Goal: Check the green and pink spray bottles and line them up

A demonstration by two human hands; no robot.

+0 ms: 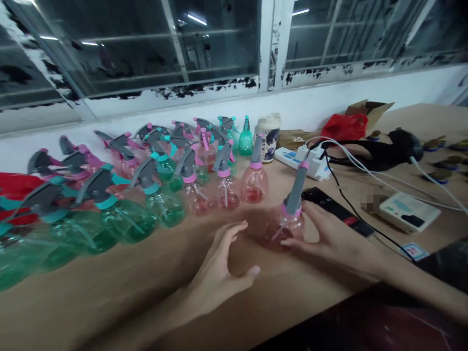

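My right hand (325,239) is closed around the body of a clear pink spray bottle (287,226) with a grey trigger head and a pink collar. The bottle stands close to the tabletop, its head leaning slightly right; whether its base touches cannot be made out. Left of it, my left hand (223,273) is held over the table with thumb and fingers apart and nothing between them. Just beyond the hands stands another pink spray bottle (255,183). Green spray bottles (164,207) and pink ones, each with a grey trigger head, stand in rows to the left.
Behind the right hand lie a dark phone (338,212), a white power strip (318,168) with cables, and a white box (409,212). A printed cup (268,139) stands by the wall. Farther right are a red bag (343,126) and a black strapped object (395,151).
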